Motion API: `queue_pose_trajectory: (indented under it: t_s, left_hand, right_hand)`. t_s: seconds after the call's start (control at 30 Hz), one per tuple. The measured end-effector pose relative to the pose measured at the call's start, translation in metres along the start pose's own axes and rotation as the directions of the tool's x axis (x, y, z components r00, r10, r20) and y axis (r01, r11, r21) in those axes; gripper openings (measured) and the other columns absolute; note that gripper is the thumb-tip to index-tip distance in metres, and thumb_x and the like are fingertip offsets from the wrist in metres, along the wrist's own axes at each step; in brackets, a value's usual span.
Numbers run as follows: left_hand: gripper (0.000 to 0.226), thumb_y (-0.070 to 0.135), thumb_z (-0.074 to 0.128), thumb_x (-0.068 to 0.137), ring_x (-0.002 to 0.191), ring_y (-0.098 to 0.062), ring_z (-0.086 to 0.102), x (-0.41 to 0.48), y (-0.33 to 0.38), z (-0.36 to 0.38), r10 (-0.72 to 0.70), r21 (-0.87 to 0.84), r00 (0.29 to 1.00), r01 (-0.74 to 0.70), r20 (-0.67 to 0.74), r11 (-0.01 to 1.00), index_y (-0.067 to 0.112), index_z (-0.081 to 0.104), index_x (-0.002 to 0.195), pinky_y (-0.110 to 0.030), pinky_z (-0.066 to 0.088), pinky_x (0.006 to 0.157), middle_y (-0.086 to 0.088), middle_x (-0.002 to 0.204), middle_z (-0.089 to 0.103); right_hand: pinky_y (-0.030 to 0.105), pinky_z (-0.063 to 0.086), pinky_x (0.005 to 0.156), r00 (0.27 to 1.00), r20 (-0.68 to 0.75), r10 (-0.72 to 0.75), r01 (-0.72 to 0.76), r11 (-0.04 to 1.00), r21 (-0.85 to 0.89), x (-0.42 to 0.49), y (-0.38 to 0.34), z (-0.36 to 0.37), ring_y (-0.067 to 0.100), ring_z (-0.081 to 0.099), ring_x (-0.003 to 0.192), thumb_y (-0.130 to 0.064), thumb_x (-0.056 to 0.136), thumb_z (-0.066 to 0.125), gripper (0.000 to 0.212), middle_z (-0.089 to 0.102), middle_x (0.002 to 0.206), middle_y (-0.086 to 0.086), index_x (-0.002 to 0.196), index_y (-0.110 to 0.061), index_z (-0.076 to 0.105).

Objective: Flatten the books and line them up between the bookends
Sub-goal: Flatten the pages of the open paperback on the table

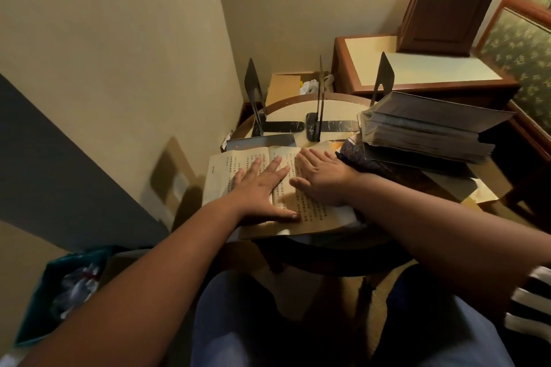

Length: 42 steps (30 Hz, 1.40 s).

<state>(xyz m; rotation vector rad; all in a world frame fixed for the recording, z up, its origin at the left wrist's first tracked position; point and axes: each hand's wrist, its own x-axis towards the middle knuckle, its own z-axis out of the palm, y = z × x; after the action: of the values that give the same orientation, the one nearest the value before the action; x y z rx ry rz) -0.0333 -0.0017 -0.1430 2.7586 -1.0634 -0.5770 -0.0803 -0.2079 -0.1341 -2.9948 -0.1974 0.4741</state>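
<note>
An open book (222, 171) with yellowed printed pages lies at the near edge of the small round table (286, 112). My left hand (258, 188) presses flat on its left page near the gutter, fingers straight. My right hand (323, 177) presses flat on the right page. Three black metal bookends stand at the back of the table: left bookend (253, 89), middle bookend (320, 98), right bookend (384, 74). A thick book (423, 134) lies face down and splayed open on the right, over a dark patterned book (357, 155).
A wall corner closes in behind and to the left. A wooden side table (417, 68) with a dark cabinet on it stands behind right, next to a green upholstered chair (518, 48). A teal bin (59, 286) sits on the floor at left. My knees are under the table edge.
</note>
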Motion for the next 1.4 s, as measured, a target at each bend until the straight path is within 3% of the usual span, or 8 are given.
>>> queue_pose_trajectory:
  t_s: [0.23,0.53,0.73,0.83,0.97,1.1,1.23,1.4]
  left_hand:
    - [0.118,0.093,0.051,0.057,0.146,-0.022,-0.023,0.002,-0.001,0.002,-0.008,-0.006,1.0,0.008,-0.009,1.0,0.047,-0.004,0.15,-0.055,-0.014,0.113,0.019,0.158,-0.021]
    - [0.113,0.087,0.057,0.06,0.148,-0.021,-0.018,-0.001,-0.002,0.0,0.004,-0.067,0.999,-0.007,-0.047,0.998,0.046,0.004,0.151,-0.057,-0.011,0.116,0.019,0.16,-0.014]
    - [0.087,0.072,0.058,0.077,0.15,-0.023,0.005,-0.023,-0.003,-0.004,-0.075,-0.154,0.972,0.041,-0.221,0.987,0.04,0.023,0.15,-0.049,0.006,0.118,0.003,0.163,0.006]
    - [0.077,0.066,0.057,0.082,0.148,-0.025,0.009,-0.041,-0.017,-0.001,-0.268,-0.308,0.915,0.173,-0.301,0.936,0.04,0.028,0.149,-0.052,0.012,0.117,0.005,0.163,0.01]
    - [0.08,0.064,0.064,0.078,0.144,-0.033,0.021,-0.06,-0.038,0.005,-0.495,-0.618,0.845,0.282,-0.203,0.734,0.049,0.025,0.146,-0.054,0.029,0.112,0.001,0.161,0.011]
    - [0.081,0.059,0.07,0.075,0.139,-0.031,0.033,-0.068,-0.041,0.004,-0.499,-0.747,0.853,0.232,-0.151,0.623,0.053,0.027,0.143,-0.054,0.038,0.107,-0.003,0.157,0.026]
    - [0.08,0.051,0.075,0.074,0.139,-0.031,0.033,-0.077,-0.042,-0.005,-0.508,-0.733,0.838,0.214,-0.202,0.645,0.047,0.035,0.143,-0.054,0.037,0.108,-0.001,0.156,0.03]
    - [0.083,0.043,0.084,0.056,0.127,-0.031,0.05,-0.087,-0.041,-0.034,-0.439,-0.842,0.856,0.007,-0.274,0.539,0.057,0.046,0.129,-0.056,0.048,0.098,-0.004,0.142,0.048]
  right_hand:
    - [0.044,-0.001,0.124,0.997,-0.079,0.007,-0.005,0.999,0.032,0.014,0.006,0.011,0.016,-0.016,0.15,-0.071,0.093,0.01,0.084,-0.015,0.165,0.002,0.157,-0.02,-0.01]
    - [0.034,-0.012,0.117,0.985,-0.161,-0.06,0.067,0.997,0.042,-0.051,-0.016,0.054,0.016,-0.019,0.149,-0.081,0.07,-0.022,0.102,-0.026,0.156,-0.006,0.156,-0.026,-0.013]
    - [0.032,-0.014,0.116,0.982,-0.184,-0.046,0.057,0.997,0.052,-0.051,-0.019,0.056,0.011,-0.024,0.145,-0.081,0.068,-0.025,0.104,-0.027,0.155,-0.007,0.156,-0.026,-0.012]
    - [0.034,-0.013,0.117,0.981,-0.186,-0.046,0.059,0.996,0.063,-0.05,-0.018,0.058,0.012,-0.024,0.146,-0.081,0.072,-0.021,0.1,-0.025,0.158,-0.008,0.156,-0.028,-0.012]
    - [0.034,-0.014,0.118,0.978,-0.204,-0.048,0.059,0.997,0.051,-0.049,-0.016,0.061,0.011,-0.025,0.146,-0.08,0.076,-0.018,0.095,-0.025,0.16,-0.008,0.156,-0.029,-0.012]
    - [0.032,-0.016,0.116,0.976,-0.213,-0.034,0.05,0.996,0.07,-0.051,-0.019,0.059,0.01,-0.026,0.145,-0.077,0.081,-0.01,0.09,-0.024,0.16,-0.008,0.157,-0.028,-0.01]
    - [0.032,-0.017,0.115,0.977,-0.21,-0.039,0.054,0.996,0.066,-0.055,-0.02,0.056,0.009,-0.027,0.143,-0.078,0.079,-0.012,0.092,-0.027,0.157,-0.009,0.156,-0.029,-0.011]
    - [0.031,-0.019,0.113,0.978,-0.207,-0.009,0.031,0.994,0.104,-0.059,-0.024,0.051,0.008,-0.026,0.144,-0.072,0.087,0.001,0.082,-0.023,0.159,-0.01,0.156,-0.03,-0.01]
